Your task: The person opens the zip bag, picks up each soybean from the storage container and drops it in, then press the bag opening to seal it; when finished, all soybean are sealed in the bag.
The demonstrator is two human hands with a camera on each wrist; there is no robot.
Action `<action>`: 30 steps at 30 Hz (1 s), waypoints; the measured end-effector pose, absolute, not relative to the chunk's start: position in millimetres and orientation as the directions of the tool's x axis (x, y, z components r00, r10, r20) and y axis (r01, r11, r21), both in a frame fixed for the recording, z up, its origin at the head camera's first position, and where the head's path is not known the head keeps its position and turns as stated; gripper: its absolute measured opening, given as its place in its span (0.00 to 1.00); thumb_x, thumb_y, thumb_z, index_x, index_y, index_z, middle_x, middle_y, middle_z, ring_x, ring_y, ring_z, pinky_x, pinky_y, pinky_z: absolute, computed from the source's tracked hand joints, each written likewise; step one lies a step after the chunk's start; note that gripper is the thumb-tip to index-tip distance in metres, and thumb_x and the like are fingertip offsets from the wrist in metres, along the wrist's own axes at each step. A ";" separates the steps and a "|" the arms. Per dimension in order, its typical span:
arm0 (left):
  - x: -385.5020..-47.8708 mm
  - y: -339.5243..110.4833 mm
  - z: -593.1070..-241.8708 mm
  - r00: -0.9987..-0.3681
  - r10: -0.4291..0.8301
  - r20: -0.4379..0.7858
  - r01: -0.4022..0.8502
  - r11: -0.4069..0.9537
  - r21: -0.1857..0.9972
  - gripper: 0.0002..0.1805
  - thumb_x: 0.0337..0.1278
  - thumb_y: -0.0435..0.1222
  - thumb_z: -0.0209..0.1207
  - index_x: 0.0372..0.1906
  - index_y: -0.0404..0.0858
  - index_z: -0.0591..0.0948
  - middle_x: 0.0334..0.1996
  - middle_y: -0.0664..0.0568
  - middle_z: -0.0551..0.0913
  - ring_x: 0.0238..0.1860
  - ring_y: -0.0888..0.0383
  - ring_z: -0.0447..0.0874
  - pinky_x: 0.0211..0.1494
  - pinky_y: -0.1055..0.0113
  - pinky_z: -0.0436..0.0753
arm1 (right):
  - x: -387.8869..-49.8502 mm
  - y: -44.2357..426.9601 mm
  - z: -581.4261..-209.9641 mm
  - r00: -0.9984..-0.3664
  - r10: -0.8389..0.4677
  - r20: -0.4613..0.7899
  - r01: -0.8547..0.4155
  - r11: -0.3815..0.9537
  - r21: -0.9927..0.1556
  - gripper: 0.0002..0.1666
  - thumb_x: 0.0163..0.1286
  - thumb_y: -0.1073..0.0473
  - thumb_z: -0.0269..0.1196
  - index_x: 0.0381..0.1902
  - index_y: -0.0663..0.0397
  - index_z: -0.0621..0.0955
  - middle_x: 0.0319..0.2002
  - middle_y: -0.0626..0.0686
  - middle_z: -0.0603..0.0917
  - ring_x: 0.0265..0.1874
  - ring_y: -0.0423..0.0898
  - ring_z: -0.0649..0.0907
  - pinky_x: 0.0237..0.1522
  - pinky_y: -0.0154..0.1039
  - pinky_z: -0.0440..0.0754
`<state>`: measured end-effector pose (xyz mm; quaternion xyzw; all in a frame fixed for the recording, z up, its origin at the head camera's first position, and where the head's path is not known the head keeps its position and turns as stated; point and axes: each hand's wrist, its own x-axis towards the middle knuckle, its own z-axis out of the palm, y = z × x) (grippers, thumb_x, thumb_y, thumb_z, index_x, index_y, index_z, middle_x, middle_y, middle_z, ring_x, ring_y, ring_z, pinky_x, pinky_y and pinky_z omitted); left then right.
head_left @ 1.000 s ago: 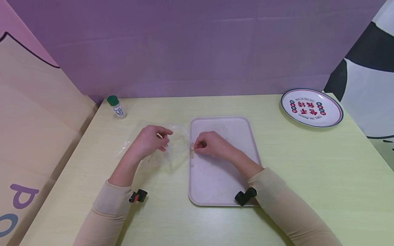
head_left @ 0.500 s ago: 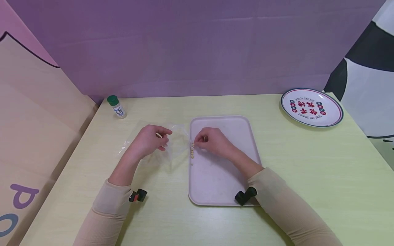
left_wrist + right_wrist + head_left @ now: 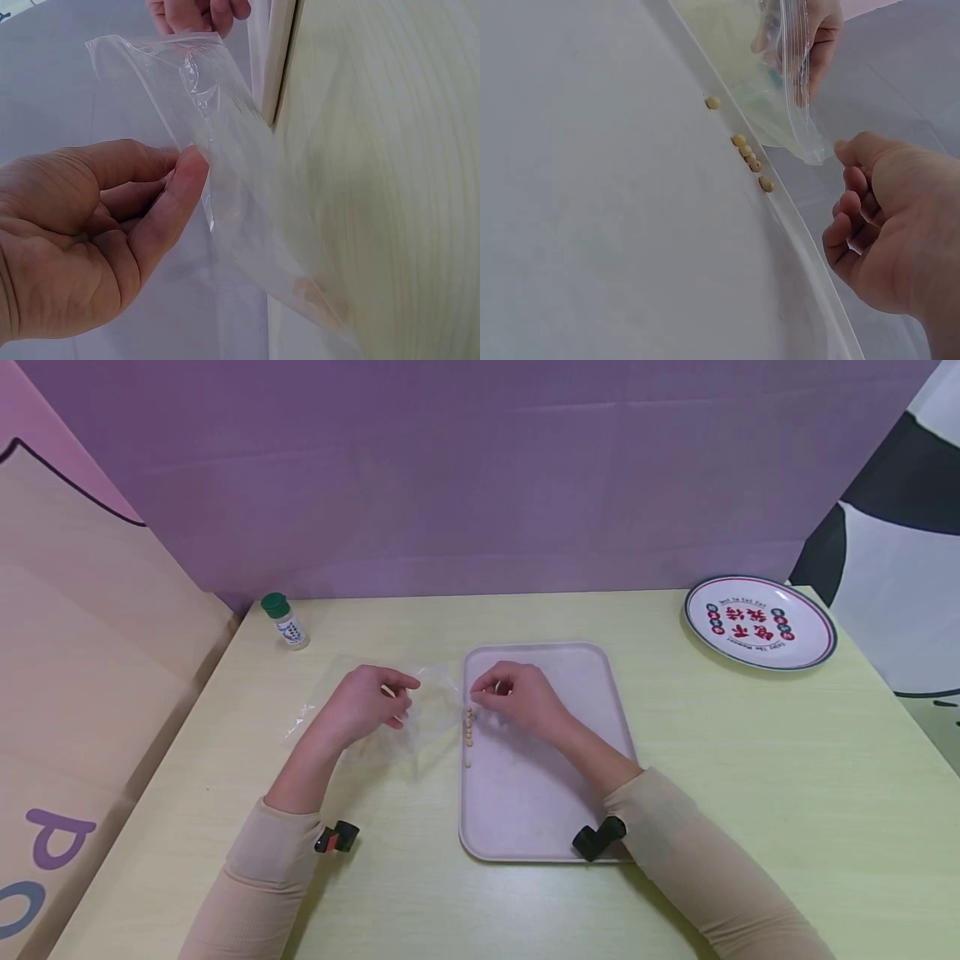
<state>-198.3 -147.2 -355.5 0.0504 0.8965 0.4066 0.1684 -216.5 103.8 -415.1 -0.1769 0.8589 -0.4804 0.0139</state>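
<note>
- Delicately, your left hand (image 3: 369, 702) pinches a clear zip bag (image 3: 255, 225) between thumb and fingers, out between 9 and 10 o'clock from the middle of the tray (image 3: 540, 827).
- Your right hand (image 3: 525, 697) hovers at the tray's 11 o'clock, thumb and finger drawn together near the bag's corner; whether they grip film, a bean or nothing cannot be told from these views.
- Limp plastic poses the first hazard: the bag could fold in on itself if your left pinch slackens or pulls unevenly.
- Small, round beans (image 3: 745, 151) lie inside the tray along its 9 o'clock edge, and may well roll should your right fingers or the bag's corner brush them.
- A sharp knock to that low rim could send some over the side, onto the counter (image 3: 735, 793).
- By count, you have two hands, one bag, one tray and six beans in sight: four bunched in a line, one just beside them, one farther off.
- Well apart stand one green-capped bottle (image 3: 291, 631) at 10 o'clock from the tray and one printed plate (image 3: 761, 623) at 2 o'clock, sharing one counter.
</note>
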 end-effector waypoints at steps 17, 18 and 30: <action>-196.8 -142.5 -356.4 -0.936 0.244 -0.253 -0.030 0.661 0.750 0.17 0.68 0.30 0.59 0.60 0.34 0.82 0.40 0.45 0.79 0.33 0.53 0.88 0.47 0.57 0.87 | -214.4 102.1 -412.2 -0.918 -0.377 0.128 -0.283 0.393 -0.875 0.04 0.66 0.64 0.70 0.38 0.52 0.89 0.28 0.49 0.80 0.30 0.48 0.76 0.27 0.35 0.72; -196.7 -142.3 -356.3 -0.936 0.244 -0.253 -0.030 0.662 0.749 0.18 0.68 0.30 0.59 0.60 0.34 0.82 0.40 0.45 0.79 0.33 0.53 0.88 0.47 0.57 0.87 | -214.4 102.0 -412.2 -0.916 -0.381 0.128 -0.285 0.391 -0.875 0.04 0.66 0.64 0.70 0.38 0.52 0.89 0.28 0.49 0.80 0.30 0.48 0.76 0.27 0.34 0.72; -196.0 -141.2 -354.2 -0.935 0.248 -0.253 -0.028 0.660 0.751 0.18 0.68 0.30 0.59 0.60 0.34 0.82 0.42 0.44 0.80 0.33 0.52 0.87 0.48 0.56 0.86 | -215.6 101.6 -414.8 -0.909 -0.402 0.110 -0.286 0.408 -0.867 0.03 0.65 0.63 0.72 0.37 0.52 0.89 0.24 0.47 0.74 0.28 0.44 0.73 0.27 0.32 0.68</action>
